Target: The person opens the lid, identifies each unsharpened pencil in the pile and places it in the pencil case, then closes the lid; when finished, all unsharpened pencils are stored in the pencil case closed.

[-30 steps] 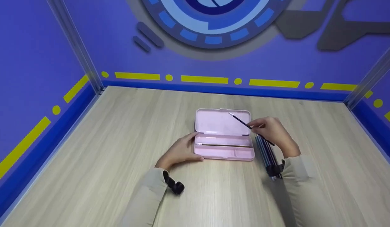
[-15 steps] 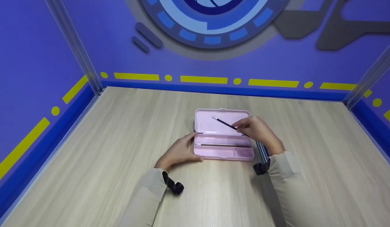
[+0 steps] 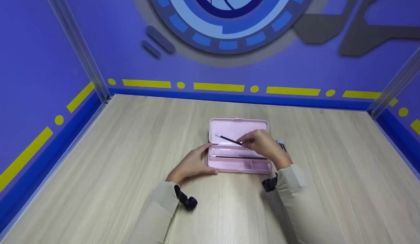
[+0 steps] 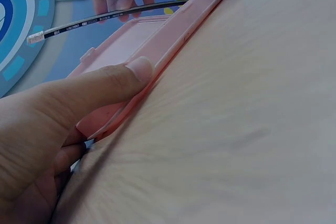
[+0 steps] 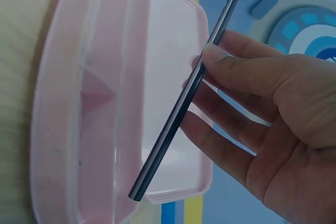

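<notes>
Above the hinge side of the pink case (image 3: pixel 230 165), a slim dark pencil (image 3: pixel 227 139) hangs at a slant, its pale-tipped end toward the far left; watching from my remote station, I make out a glossy, straight barrel with light lettering and a blunt, flat-cut lower end. The case looks like smooth plastic, rounded at the corners, its lid (image 3: pixel 223 128) laid back on the far side and a short partition at the near right of its tray. A second pencil (image 3: pixel 237 157) lies lengthwise along the tray's middle, though I cannot tell which compartment it is in. I have the right hand (image 3: pixel 263 145) clamped on the held pencil, thumb against fingertips. The left hand (image 3: pixel 192 162) grips the case's left end, thumb on the near wall, a finger at the far left. Right of the case, several loose pencils (image 3: pixel 282 145) show pale ends, partly hidden by the right arm. Everything rests on a wood-grained tabletop (image 3: pixel 145 135); beyond stands a blue wall (image 3: pixel 121 44) with yellow dashes and dots.
</notes>
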Demonstrator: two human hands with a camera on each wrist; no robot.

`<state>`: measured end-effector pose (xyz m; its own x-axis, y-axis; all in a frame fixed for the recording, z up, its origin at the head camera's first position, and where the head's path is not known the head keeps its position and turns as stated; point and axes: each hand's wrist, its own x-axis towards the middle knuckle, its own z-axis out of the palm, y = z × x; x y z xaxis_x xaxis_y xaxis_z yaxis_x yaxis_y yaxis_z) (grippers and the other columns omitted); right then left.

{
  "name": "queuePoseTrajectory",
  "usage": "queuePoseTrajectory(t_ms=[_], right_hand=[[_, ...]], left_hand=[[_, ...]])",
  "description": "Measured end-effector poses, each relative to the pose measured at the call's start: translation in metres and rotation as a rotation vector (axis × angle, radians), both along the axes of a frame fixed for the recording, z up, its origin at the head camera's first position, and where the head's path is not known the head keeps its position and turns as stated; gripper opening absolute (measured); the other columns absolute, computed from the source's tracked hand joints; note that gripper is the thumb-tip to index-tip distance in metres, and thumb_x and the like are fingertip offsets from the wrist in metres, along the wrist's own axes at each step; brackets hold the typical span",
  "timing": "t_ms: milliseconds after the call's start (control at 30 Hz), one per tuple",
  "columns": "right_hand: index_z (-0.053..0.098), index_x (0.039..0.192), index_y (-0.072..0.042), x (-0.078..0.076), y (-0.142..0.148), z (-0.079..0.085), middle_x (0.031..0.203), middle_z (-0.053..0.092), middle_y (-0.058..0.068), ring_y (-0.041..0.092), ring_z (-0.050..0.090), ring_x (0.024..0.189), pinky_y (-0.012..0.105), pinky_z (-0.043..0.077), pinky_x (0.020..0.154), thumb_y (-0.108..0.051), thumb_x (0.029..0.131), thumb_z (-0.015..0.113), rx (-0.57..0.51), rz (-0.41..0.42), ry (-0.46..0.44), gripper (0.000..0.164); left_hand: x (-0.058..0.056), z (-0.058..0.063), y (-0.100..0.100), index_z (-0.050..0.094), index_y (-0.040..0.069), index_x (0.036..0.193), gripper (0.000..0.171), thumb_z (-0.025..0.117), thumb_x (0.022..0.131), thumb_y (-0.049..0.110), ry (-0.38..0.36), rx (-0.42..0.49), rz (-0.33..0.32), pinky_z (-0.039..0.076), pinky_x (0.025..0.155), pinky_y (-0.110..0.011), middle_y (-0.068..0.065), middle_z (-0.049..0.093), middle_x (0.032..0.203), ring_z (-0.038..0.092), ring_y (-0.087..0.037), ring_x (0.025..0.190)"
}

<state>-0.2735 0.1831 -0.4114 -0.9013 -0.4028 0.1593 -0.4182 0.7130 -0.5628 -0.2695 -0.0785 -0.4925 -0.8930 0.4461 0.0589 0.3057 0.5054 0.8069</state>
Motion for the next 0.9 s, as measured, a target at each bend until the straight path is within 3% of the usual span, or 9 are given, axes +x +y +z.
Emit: queuePoseTrajectory(t_ms=[400, 633, 900], right_hand=[[0.078, 0.094, -0.004, 0.000, -0.007, -0.019, 0.091, 0.075, 0.009, 0.020, 0.069, 0.084, 0.038, 0.059, 0.077, 0.007, 0.080, 0.068, 0.037, 0.020, -0.005, 0.021], [0.077, 0.096, -0.002, 0.001, -0.008, -0.021, 0.089, 0.075, 0.011, 0.019, 0.069, 0.080, 0.037, 0.059, 0.075, 0.006, 0.080, 0.069, 0.046, 0.002, -0.043, 0.020], [0.075, 0.098, 0.002, 0.003, -0.003, -0.019, 0.088, 0.074, 0.013, 0.021, 0.069, 0.079, 0.037, 0.059, 0.074, 0.007, 0.081, 0.066, 0.034, 0.016, -0.025, 0.020]], left_hand=[[0.002, -0.001, 0.001, 0.038, 0.014, 0.148, 0.105, 0.090, 0.060, 0.035, -0.001, 0.008, -0.008, 0.026, 0.118, -0.043, -0.010, 0.041, 0.150, 0.035, -0.027, 0.140], [0.000, 0.000, 0.001, 0.039, 0.015, 0.147, 0.103, 0.090, 0.061, 0.037, 0.012, 0.012, -0.015, 0.027, 0.118, -0.044, -0.011, 0.043, 0.149, 0.037, -0.028, 0.139], [0.000, 0.001, -0.001, 0.039, 0.015, 0.147, 0.103, 0.090, 0.061, 0.036, 0.023, 0.004, -0.014, 0.027, 0.118, -0.044, -0.011, 0.042, 0.150, 0.037, -0.028, 0.139]])
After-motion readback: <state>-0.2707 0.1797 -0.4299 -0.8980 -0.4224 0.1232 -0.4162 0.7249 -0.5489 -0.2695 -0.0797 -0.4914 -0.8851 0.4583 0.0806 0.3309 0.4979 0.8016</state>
